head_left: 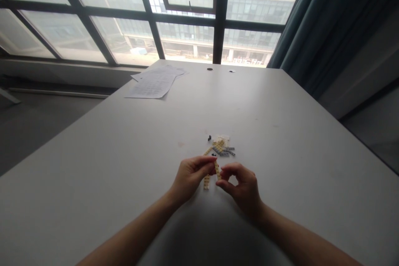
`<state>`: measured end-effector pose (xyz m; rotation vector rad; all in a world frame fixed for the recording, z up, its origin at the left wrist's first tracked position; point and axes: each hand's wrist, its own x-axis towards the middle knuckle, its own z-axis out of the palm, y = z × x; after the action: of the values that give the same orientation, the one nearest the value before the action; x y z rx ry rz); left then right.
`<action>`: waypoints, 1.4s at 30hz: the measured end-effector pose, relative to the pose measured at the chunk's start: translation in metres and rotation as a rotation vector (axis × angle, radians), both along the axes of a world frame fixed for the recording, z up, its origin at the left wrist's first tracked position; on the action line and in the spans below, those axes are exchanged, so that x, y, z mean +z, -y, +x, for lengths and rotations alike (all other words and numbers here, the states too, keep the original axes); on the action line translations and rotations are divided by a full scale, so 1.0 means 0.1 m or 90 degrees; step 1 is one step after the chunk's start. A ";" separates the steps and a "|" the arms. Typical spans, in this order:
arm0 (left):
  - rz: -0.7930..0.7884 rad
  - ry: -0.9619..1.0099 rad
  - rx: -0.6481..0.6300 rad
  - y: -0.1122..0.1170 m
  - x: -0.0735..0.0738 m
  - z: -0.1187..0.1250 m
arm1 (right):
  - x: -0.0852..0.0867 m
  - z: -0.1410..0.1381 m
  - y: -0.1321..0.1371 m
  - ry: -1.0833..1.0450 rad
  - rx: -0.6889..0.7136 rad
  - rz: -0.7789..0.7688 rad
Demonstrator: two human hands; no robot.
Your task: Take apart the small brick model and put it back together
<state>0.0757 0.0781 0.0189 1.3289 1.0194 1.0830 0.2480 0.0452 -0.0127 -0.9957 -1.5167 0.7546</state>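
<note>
Between my two hands is a narrow cream building-block strip (217, 170) with studs along it. My left hand (192, 173) pinches its upper end between thumb and fingers. The thumb and index finger of my right hand (241, 181) close on its lower end, forming a ring. Under my left hand, another cream studded strip (206, 183) lies on the table, partly covered by the fingers. Just beyond the hands sits a small pile of cream building blocks (219, 144), with grey blocks (223, 153) along its near right side.
The white table (109, 153) stretches away to a large window. A small black piece (209, 137) lies left of the pile. Printed papers (152, 83) rest at the far left edge. Two cable holes, one being a round dark hole (210, 69), sit at the back.
</note>
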 end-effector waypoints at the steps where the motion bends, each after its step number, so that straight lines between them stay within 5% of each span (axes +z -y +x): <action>1: -0.008 0.005 -0.008 0.00 0.00 0.00 | -0.01 0.00 -0.01 -0.003 0.002 0.003; 13: -0.063 0.079 -0.056 0.02 -0.12 0.01 | 0.01 -0.01 -0.04 0.126 0.035 0.066; 18: 0.030 -0.046 -0.054 0.05 -0.13 0.02 | 0.02 0.04 -0.07 0.159 0.046 0.044; 21: 0.138 -0.165 -0.065 0.03 -0.09 -0.05 | 0.04 0.07 -0.13 0.020 0.094 -0.127; 25: 0.389 -0.351 -0.093 -0.08 -0.06 -0.27 | 0.05 0.11 -0.20 -0.372 0.210 -0.394; 28: 0.509 -0.451 -0.164 -0.17 -0.09 -0.42 | 0.05 0.15 -0.22 -0.542 0.265 -0.467; 31: 0.518 -0.511 -0.205 -0.20 -0.14 -0.47 | 0.04 0.18 -0.24 -0.581 0.284 -0.474; 35: 0.486 -0.543 -0.240 -0.19 -0.17 -0.45 | 0.05 0.21 -0.25 -0.398 0.239 -0.432; 40: 0.460 -0.569 -0.267 -0.17 -0.18 -0.44 | 0.11 0.14 -0.15 0.216 0.102 -0.178; 42: 0.456 -0.570 -0.264 -0.16 -0.19 -0.44 | 0.10 0.10 -0.10 0.361 0.077 -0.105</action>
<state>0.0321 0.0939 0.0001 2.6115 0.9055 0.5064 0.2578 0.0557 -0.0028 -1.3256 -2.0396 0.7235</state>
